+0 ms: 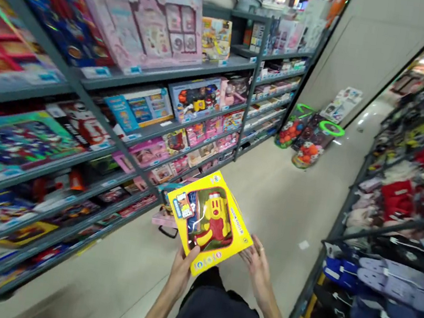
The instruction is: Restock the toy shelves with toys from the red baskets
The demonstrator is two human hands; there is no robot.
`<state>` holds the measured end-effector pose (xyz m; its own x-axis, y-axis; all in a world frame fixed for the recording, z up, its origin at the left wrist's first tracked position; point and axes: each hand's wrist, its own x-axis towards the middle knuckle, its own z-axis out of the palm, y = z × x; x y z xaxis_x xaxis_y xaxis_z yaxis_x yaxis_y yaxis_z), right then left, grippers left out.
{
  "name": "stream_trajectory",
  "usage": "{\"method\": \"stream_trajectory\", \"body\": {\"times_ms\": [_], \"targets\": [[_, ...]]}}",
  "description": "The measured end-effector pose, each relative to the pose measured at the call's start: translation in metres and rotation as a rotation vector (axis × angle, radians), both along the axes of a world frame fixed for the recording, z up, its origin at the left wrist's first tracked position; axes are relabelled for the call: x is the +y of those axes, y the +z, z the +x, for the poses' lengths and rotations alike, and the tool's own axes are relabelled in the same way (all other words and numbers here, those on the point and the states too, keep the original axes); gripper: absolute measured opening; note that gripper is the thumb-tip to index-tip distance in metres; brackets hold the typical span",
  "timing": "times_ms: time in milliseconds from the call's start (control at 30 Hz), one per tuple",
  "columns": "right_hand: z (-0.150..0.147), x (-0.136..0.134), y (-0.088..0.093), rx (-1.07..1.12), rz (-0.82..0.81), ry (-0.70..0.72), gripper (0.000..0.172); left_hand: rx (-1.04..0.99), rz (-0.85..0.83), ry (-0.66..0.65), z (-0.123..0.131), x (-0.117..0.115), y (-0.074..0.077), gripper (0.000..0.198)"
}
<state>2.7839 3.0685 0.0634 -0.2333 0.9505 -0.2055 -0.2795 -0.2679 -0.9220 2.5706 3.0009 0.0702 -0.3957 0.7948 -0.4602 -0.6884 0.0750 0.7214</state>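
The toy box looks like smooth cardboard (its window, glossy plastic), the floor smooth and shiny.

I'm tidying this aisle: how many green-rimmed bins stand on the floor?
2: the left bin beside the far end of the shelving, the right bin nearer the camera. Others may be hidden behind them.

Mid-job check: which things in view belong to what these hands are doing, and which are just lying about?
In use:
yellow toy box
left hand, gripping it
right hand, at its edge

Lying about:
large pink box, shelved
green-rimmed tubs of balls
lavender slippers
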Motion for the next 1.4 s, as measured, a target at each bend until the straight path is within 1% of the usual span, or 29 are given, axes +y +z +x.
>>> {"method": "stream_trajectory", "body": {"times_ms": [33, 100, 167, 233, 267, 333, 400, 467, 500, 567, 667, 767, 867, 933, 1033, 1133, 1200, 1300, 1367, 1400], "targets": [[0.017, 0.016, 0.007, -0.041, 0.02, -0.009, 0.07, 0.024, 0.009, -0.038, -0.002, 0.01, -0.001, 0.081], [0.041, 0.043, 0.02, -0.101, 0.067, 0.021, 0.068, 0.088, 0.036, -0.128, -0.005, 0.024, 0.0, 0.087], [0.046, 0.064, 0.025, -0.139, 0.101, 0.095, 0.069, 0.158, 0.046, -0.19, -0.007, 0.025, 0.007, 0.091], [0.035, 0.075, 0.019, -0.143, 0.106, 0.164, 0.066, 0.225, 0.013, -0.197, -0.007, 0.012, 0.016, 0.09], [0.026, 0.077, 0.013, -0.127, 0.101, 0.194, 0.064, 0.25, -0.017, -0.176, -0.004, 0.001, 0.019, 0.089], [0.009, 0.075, 0.0, -0.068, 0.064, 0.281, 0.059, 0.291, -0.084, -0.081, 0.005, -0.026, 0.024, 0.088], [-0.004, 0.069, -0.012, -0.026, 0.022, 0.417, 0.058, 0.32, -0.144, 0.026, 0.017, -0.054, 0.026, 0.088], [-0.019, 0.063, -0.02, -0.031, 0.006, 0.567, 0.06, 0.346, -0.193, 0.121, 0.025, -0.082, 0.024, 0.087], [-0.029, 0.059, -0.021, -0.037, 0.01, 0.638, 0.06, 0.355, -0.214, 0.159, 0.025, -0.096, 0.023, 0.086], [-0.057, 0.046, -0.021, -0.033, 0.042, 0.783, 0.059, 0.386, -0.249, 0.262, 0.017, -0.127, 0.02, 0.085], [-0.113, 0.008, -0.017, -0.003, 0.131, 0.987, 0.057, 0.48, -0.28, 0.474, -0.007, -0.182, 0.014, 0.084], [-0.174, -0.044, -0.021, -0.023, 0.19, 1.132, 0.056, 0.56, -0.274, 0.632, -0.036, -0.241, 0.001, 0.082], [-0.236, -0.101, -0.031, -0.096, 0.22, 1.178, 0.053, 0.579, -0.301, 0.72, -0.072, -0.305, -0.018, 0.08], [-0.277, -0.142, -0.038, -0.147, 0.246, 1.192, 0.051, 0.573, -0.335, 0.755, -0.1, -0.352, -0.029, 0.079], [-0.335, -0.206, -0.047, -0.207, 0.263, 1.209, 0.054, 0.519, -0.353, 0.791, -0.15, -0.421, -0.043, 0.083], [-0.385, -0.265, -0.054, -0.245, 0.229, 1.229, 0.053, 0.472, -0.367, 0.802, -0.204, -0.48, -0.056, 0.089], [-0.417, -0.294, -0.059, -0.266, 0.206, 1.234, 0.049, 0.471, -0.388, 0.778, -0.244, -0.508, -0.065, 0.088], [-0.47, -0.32, -0.071, -0.305, 0.18, 1.229, 0.045, 0.501, -0.422, 0.732, -0.311, -0.533, -0.08, 0.078], [-0.511, -0.327, -0.09, -0.335, 0.16, 1.227, 0.044, 0.53, -0.447, 0.686, -0.361, -0.541, -0.093, 0.073], [-0.534, -0.328, -0.103, -0.345, 0.149, 1.226, 0.044, 0.534, -0.467, 0.653, -0.386, -0.545, -0.103, 0.072]]}}
